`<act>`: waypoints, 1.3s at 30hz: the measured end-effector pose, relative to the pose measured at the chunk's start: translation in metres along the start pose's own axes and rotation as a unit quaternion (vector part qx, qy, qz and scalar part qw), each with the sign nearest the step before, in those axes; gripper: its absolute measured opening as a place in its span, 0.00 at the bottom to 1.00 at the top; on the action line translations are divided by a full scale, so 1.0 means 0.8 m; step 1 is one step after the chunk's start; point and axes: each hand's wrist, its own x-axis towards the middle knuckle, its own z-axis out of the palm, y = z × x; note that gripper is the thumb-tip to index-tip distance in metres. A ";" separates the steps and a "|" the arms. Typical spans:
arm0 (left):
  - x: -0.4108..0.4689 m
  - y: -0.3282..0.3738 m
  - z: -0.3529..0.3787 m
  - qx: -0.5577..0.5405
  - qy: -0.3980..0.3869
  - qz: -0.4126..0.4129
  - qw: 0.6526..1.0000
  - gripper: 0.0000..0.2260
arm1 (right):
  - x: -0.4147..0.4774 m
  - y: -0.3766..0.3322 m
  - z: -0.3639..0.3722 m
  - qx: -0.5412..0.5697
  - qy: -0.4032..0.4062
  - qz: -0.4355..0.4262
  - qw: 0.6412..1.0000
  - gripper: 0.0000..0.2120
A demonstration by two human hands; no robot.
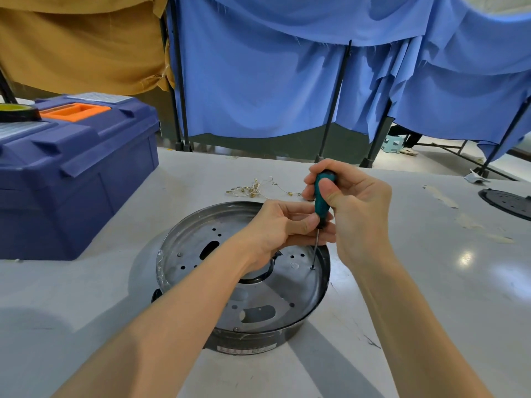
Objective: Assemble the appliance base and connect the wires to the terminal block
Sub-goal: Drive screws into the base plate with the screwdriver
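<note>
Teal screwdriver (323, 196) gripped in our right hand (355, 209), tip at a hole near the base (195, 248) right rim; our left hand (280, 225) pinches its neck. Wires (254, 189) lie toward the counter (86, 297) far edge.

Right hand (354, 203) clenched — left hand (283, 225) pinching alongside

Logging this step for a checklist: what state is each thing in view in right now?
appliance base: lies flat on the table.
screwdriver: upright, tip down on the appliance base.
left hand: pinches screwdriver near its shaft.
right hand: grips screwdriver handle.
wires: loose on table, apart from appliance base.
toolbox: lid shut.
</note>
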 end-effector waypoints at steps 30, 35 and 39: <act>-0.001 -0.003 0.007 0.032 -0.004 -0.001 0.999 0.09 | 0.020 -0.015 -0.036 -0.076 -0.060 0.024 0.995 0.16; 0.006 -0.007 0.014 0.058 0.000 0.003 0.998 0.06 | 0.000 -0.011 -0.003 -0.234 0.134 -0.046 0.962 0.13; 0.008 -0.008 0.014 0.050 -0.007 -0.013 0.999 0.11 | -0.015 -0.006 0.005 -0.358 0.166 -0.108 0.912 0.09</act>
